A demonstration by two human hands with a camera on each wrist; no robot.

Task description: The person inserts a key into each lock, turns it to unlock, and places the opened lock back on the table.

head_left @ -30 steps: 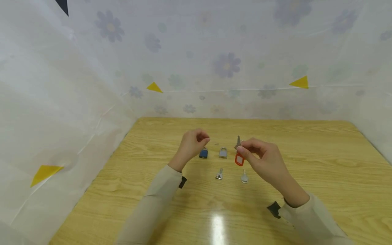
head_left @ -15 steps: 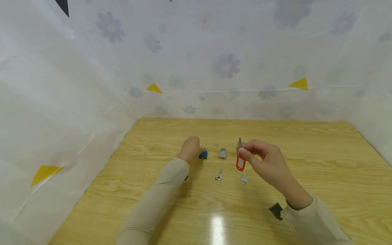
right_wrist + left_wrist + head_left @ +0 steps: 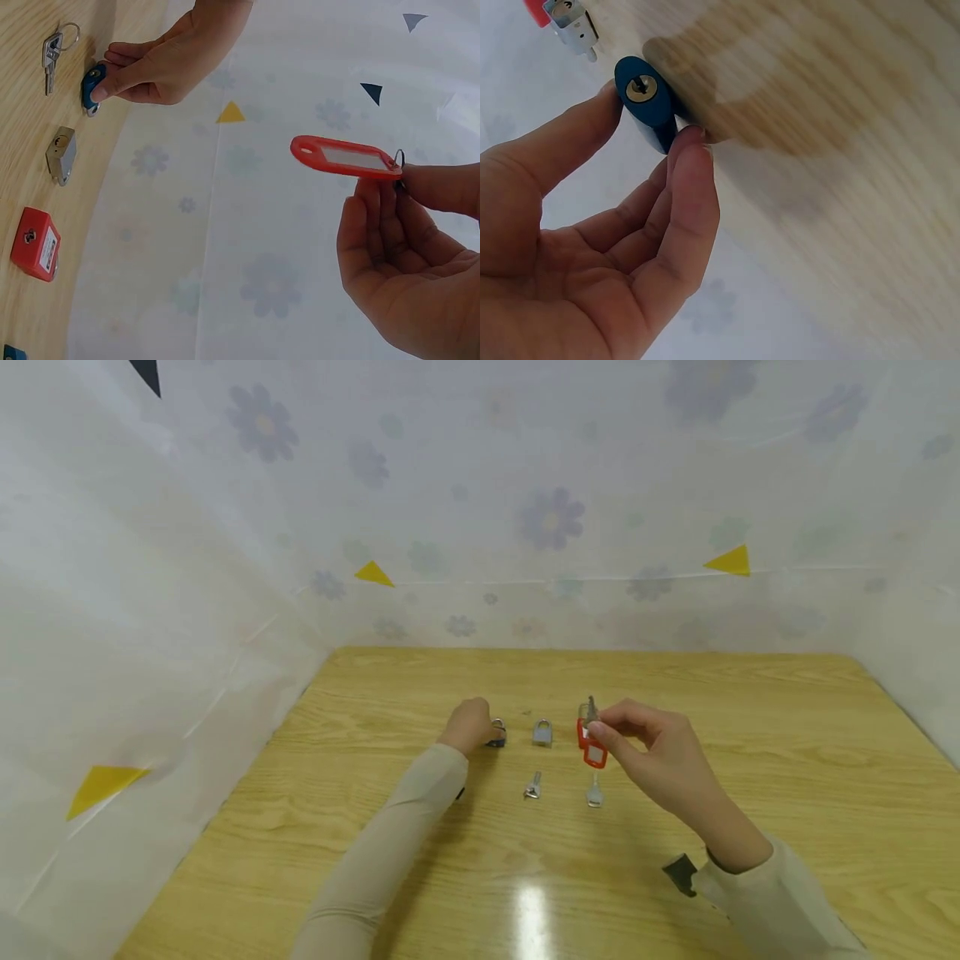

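Note:
My left hand (image 3: 480,732) lies on the table and pinches a small blue padlock (image 3: 497,739) between thumb and fingers. In the left wrist view the blue padlock (image 3: 646,101) shows its brass keyhole, with my left hand (image 3: 651,120) round its sides. My right hand (image 3: 597,727) is raised above the table and pinches a key (image 3: 591,707) that points up. A red key tag (image 3: 596,752) hangs from it. The right wrist view shows the red key tag (image 3: 345,157) sticking out from the fingertips of my right hand (image 3: 390,180).
A silver padlock (image 3: 542,732) and a red padlock (image 3: 34,244) stand in a row to the right of the blue one. Two loose keys (image 3: 532,787) (image 3: 594,793) lie nearer me on the wooden table (image 3: 750,760). Flowered sheeting (image 3: 525,527) walls off the back and the sides.
My left hand has come down from the air onto the blue padlock and taken hold of it. My right hand has stayed about where it was while the red tag swung.

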